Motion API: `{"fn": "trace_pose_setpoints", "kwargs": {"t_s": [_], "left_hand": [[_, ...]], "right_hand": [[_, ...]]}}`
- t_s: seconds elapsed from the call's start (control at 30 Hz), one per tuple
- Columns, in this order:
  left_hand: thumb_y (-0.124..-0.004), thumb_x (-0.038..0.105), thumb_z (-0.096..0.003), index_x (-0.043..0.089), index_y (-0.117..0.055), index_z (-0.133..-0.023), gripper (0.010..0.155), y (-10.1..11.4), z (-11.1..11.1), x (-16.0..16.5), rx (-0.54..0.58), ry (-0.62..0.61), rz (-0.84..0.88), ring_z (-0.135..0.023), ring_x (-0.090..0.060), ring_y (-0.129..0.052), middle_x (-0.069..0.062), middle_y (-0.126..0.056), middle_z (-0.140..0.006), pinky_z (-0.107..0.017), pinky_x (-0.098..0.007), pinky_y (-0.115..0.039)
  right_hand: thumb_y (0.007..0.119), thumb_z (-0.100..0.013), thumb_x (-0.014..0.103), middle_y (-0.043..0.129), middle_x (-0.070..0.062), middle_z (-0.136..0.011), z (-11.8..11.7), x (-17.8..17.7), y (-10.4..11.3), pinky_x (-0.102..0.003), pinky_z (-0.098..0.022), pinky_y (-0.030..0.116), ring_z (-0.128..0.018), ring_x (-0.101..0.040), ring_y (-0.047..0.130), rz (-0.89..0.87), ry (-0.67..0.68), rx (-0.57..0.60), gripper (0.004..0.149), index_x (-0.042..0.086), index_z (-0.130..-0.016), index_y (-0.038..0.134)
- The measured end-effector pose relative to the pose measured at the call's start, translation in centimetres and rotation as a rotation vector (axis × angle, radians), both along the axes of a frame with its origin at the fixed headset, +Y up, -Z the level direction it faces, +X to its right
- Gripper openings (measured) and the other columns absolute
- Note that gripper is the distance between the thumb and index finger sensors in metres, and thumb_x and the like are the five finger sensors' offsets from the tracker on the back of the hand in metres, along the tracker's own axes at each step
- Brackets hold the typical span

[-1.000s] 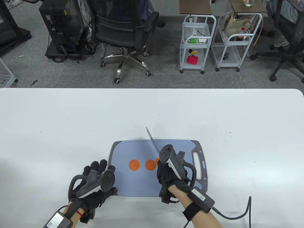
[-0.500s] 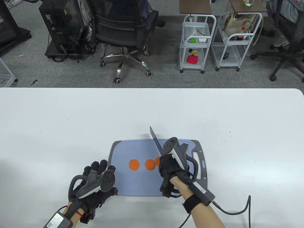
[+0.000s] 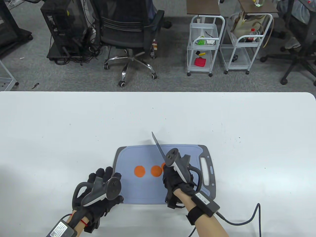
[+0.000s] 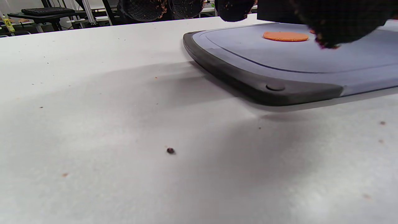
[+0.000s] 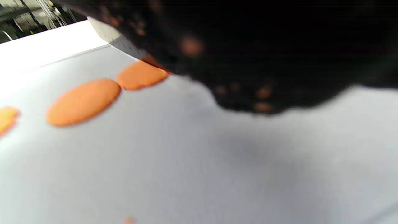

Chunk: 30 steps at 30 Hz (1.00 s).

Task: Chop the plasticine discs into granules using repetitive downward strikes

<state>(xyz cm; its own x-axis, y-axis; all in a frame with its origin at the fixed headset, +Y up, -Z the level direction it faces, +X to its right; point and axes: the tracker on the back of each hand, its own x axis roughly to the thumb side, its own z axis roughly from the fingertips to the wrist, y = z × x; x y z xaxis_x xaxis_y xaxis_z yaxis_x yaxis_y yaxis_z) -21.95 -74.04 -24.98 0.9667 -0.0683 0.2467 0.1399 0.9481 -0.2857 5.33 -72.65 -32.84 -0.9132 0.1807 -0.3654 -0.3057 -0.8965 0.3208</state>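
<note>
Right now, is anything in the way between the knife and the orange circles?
Nothing visible is. The right hand grips the knife, and its blade hangs right at the rightmost disc. The other two discs lie bare on the cutting board. The left hand rests at the board's left corner.

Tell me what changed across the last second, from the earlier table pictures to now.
The right hand with the knife rose and swung right half a second ago, then came back down-left over the rightmost disc. The left hand crept slightly right. Cutting board and the other discs stayed put.
</note>
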Motion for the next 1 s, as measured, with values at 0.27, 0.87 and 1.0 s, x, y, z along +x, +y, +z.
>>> {"fn": "trace_pose_setpoints", "kwargs": {"t_s": [0.27,0.87,1.0], "left_hand": [[-0.064,0.066,-0.0314,0.029,-0.045,-0.11,0.089,-0.2,-0.2,0.0,-0.018,0.005,-0.008,-0.109,-0.053,-0.048,-0.017,-0.037,-0.124,-0.075,-0.069,-0.042],[-0.064,0.066,-0.0314,0.029,-0.045,-0.11,0.089,-0.4,-0.1,0.3,-0.044,-0.002,-0.019,-0.109,-0.053,-0.048,-0.017,-0.037,-0.124,-0.075,-0.069,-0.042],[-0.064,0.066,-0.0315,0.029,-0.045,-0.11,0.089,-0.6,-0.1,0.5,-0.052,-0.005,-0.025,-0.109,-0.053,-0.048,-0.017,-0.037,-0.124,-0.075,-0.069,-0.042]], "right_hand": [[0.072,-0.049,0.05,0.098,0.002,-0.036,1.5,0.0,-1.4,-0.045,-0.009,0.095,0.001,-0.015,0.108,-0.016,-0.027,0.013,0.053,0.006,-0.077,0.079],[0.073,-0.049,0.051,0.098,0.003,-0.035,0.4,-0.8,-1.6,-0.045,-0.009,0.095,0.002,-0.015,0.108,-0.003,-0.06,0.054,0.054,0.005,-0.075,0.079],[0.074,-0.048,0.052,0.098,0.003,-0.035,-1.8,-1.7,-1.5,-0.045,-0.009,0.095,0.002,-0.015,0.108,0.018,-0.049,0.055,0.054,0.005,-0.075,0.08]]}}
